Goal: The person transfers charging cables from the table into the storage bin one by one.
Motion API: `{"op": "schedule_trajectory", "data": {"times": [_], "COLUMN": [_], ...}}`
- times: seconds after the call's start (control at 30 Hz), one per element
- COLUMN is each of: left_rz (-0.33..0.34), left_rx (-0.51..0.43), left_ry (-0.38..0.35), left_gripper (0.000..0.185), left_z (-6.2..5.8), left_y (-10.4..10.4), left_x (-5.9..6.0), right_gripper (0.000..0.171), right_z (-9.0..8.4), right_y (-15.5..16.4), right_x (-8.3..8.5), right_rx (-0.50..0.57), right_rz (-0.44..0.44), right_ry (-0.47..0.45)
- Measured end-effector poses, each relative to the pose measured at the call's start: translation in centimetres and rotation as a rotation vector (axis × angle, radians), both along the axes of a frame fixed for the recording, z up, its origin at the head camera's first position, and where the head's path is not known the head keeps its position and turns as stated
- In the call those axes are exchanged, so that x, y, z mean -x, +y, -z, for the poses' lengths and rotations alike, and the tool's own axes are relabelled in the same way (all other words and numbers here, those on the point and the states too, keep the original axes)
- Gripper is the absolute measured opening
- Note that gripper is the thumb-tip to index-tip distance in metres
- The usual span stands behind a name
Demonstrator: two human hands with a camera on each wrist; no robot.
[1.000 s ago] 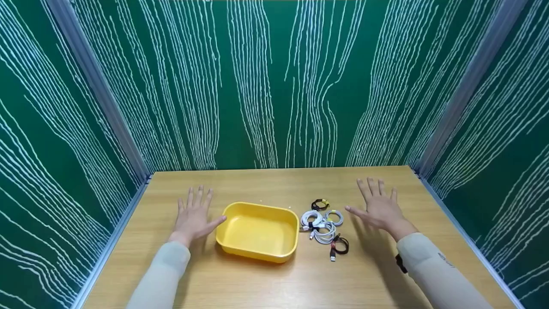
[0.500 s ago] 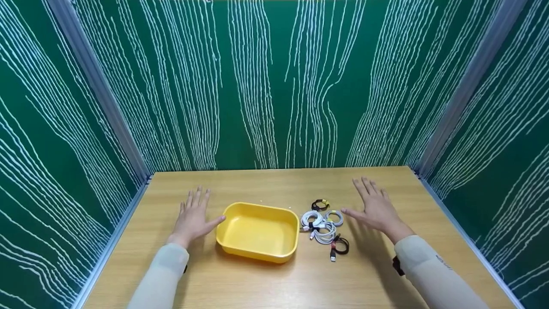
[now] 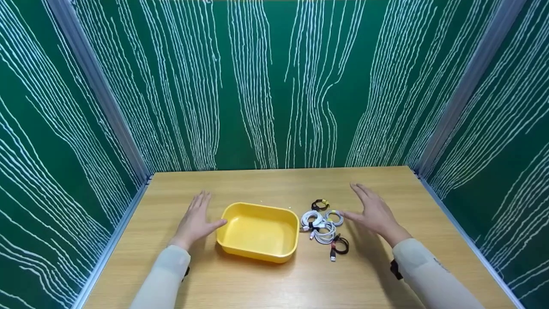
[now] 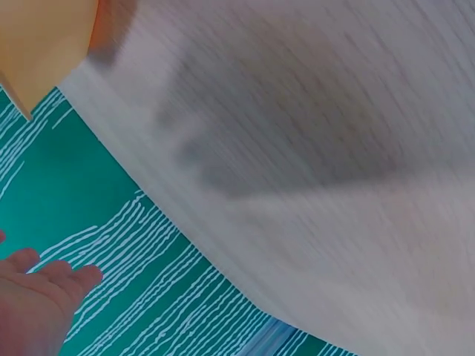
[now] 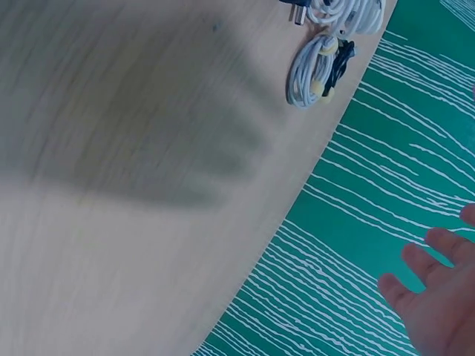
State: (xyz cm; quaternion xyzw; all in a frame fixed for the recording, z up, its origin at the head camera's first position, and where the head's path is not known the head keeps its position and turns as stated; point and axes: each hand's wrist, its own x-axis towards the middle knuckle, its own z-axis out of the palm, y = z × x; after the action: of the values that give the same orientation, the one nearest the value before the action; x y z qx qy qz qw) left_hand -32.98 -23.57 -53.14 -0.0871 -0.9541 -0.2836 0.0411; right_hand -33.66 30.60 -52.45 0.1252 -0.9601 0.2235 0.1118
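Note:
My left hand (image 3: 195,224) hovers at the left side of a yellow plastic bin (image 3: 257,231), fingers straight, with the thumb tip at or over its rim; I cannot tell if they touch. The bin has nothing in it. Right of it lie several coiled cables: a white coil (image 3: 312,219), a grey coil (image 3: 333,218), a pale coil (image 3: 324,233), a black coil with a yellow tie (image 3: 320,204) and a black USB cable (image 3: 340,246). Holding nothing, my right hand (image 3: 375,216) is to the right of the coils, its thumb pointing at the grey one.
The wooden table (image 3: 266,287) carries the bin and cables. Green panels with white wavy lines (image 3: 300,86) rise behind and at both sides, joined by metal posts (image 3: 467,81). Both hands cast shadows on the tabletop.
Both hands have turned more edge-on, their fingers closer together. The right hand has shifted slightly left toward the cables. Bin and cables have stayed in place.

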Motion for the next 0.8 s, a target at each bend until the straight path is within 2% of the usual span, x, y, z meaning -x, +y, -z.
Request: {"op": "schedule_trajectory", "data": {"times": [0.47,0.6,0.8], "left_rz": [-0.048,-0.067,-0.062], "left_rx": [-0.113,-0.142,-0.185], "left_ry": [-0.062,-0.101,-0.122], "left_gripper": [0.101,0.099,0.095], "left_z": [1.7,2.0,2.4], "left_y": [0.6,0.9,1.2], "left_x": [-0.7,-0.8,-0.6], "right_gripper": [0.096,0.094,0.092], "right_z": [1.4,1.7,2.1], "right_y": [-1.0,-1.3,-1.8], "right_x": [-0.6,-0.9,-0.9], "right_rx": [0.011,0.02,0.043], "right_rz": [-0.014,-0.007,-0.003], "right_ry": [-0.028,-0.05,-0.073]}}
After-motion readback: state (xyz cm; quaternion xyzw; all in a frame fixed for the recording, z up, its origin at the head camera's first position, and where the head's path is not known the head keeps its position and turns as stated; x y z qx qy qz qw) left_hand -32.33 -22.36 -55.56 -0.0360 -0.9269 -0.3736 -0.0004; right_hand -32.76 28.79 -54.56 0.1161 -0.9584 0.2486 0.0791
